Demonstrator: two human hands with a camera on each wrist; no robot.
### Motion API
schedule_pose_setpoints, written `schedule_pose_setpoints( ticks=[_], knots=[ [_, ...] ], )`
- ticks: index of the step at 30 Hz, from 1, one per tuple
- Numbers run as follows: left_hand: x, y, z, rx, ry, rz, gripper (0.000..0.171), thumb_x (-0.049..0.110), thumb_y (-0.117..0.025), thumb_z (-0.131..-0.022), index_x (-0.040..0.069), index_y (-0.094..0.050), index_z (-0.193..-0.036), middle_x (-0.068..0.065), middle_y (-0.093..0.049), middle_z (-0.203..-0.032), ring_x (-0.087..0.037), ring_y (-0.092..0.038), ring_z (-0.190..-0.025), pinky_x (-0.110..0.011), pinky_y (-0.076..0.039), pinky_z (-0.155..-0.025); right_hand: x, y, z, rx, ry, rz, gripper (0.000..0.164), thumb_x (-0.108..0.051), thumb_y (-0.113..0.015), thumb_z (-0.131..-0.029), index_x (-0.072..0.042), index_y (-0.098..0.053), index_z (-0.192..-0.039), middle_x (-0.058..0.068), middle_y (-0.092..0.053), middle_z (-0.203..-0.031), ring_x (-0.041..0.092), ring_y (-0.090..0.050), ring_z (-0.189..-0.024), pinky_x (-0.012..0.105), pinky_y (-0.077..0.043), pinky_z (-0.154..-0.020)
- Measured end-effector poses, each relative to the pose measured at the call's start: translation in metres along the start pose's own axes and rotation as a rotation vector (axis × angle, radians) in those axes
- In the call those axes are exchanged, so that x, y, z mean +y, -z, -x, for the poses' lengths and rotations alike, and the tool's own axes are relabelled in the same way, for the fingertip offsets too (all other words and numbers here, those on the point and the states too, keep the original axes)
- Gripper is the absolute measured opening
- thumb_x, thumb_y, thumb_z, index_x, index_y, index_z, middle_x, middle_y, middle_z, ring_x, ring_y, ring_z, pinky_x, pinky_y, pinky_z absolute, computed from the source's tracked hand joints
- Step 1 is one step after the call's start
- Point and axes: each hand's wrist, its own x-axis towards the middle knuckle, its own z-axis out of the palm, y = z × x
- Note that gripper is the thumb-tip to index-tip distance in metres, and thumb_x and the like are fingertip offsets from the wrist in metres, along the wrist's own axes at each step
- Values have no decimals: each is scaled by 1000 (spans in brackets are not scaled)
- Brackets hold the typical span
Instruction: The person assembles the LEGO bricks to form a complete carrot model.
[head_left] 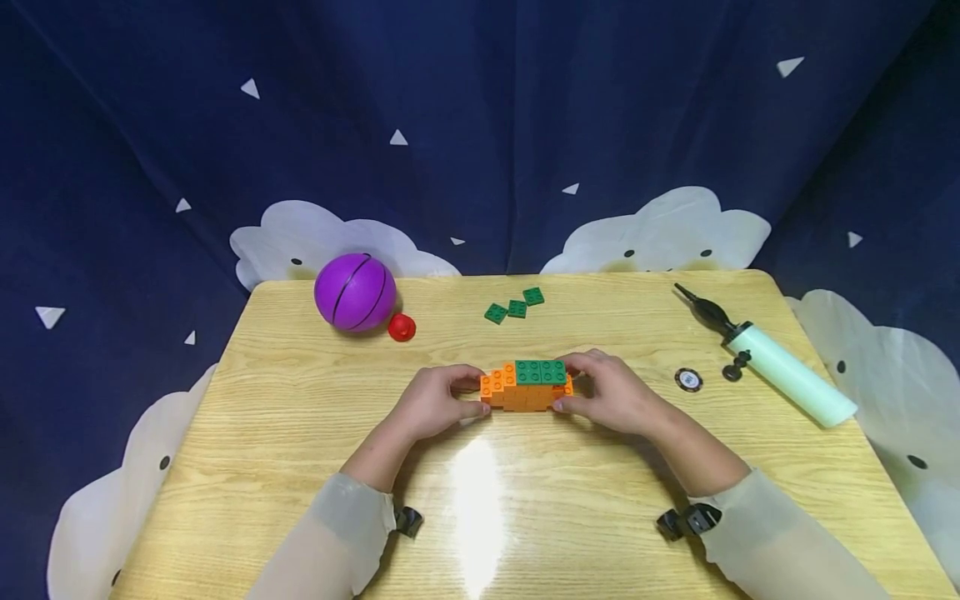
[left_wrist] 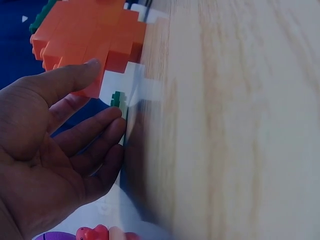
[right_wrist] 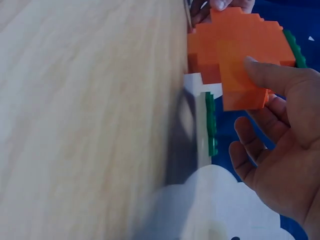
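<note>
An orange block build (head_left: 528, 399) with stepped sides stands on the wooden table in front of me. Two green bricks (head_left: 541, 372) sit side by side on its top. My left hand (head_left: 441, 402) pinches its left end, the thumb on the near face and the forefinger behind. At the opposite end my right hand (head_left: 611, 393) holds it the same way. In the left wrist view the other fingers (left_wrist: 102, 145) curve loosely below the orange build (left_wrist: 87, 35). The right wrist view shows the thumb lying on the build's broad face (right_wrist: 240, 45).
Several green bricks (head_left: 517, 309) lie behind the build. At the back left are a purple ball (head_left: 355, 292) and a small red hat (head_left: 402, 327). To the right lie a poker chip (head_left: 688, 380), a small black piece (head_left: 737, 367) and a hand pump (head_left: 791, 373).
</note>
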Motion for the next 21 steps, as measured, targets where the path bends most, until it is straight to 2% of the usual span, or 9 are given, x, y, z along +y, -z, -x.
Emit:
schedule_pose_setpoints(
  ticks=[7, 12, 21],
  knots=[
    [0, 1, -2, -16, 4, 10, 46, 29, -90, -81, 19, -74, -123, 8, -77, -110, -17, -71, -108, -44, -48, -105, 11, -2, 4, -16, -30, 16, 52, -29, -87, -85, -6, -69, -128, 11, -69, -127, 31, -61, -120, 54, -46, -107],
    [1, 2, -3, -31, 15, 17, 46, 29, -91, -81, 20, -74, -122, 9, -77, -109, -16, -71, -106, -44, -48, -105, 12, -4, 4, -23, -38, 20, 49, -26, -89, -84, -10, -71, -127, 8, -70, -125, 28, -61, -118, 53, -46, -107],
    [-1, 6, -8, -69, 8, 29, 45, 27, -92, -79, 19, -74, -120, 9, -77, -108, -15, -71, -107, -45, -47, -107, 11, -5, 5, -32, -80, 51, 54, -26, -89, -83, -7, -69, -130, 10, -69, -127, 31, -60, -121, 54, -44, -109]
  ],
)
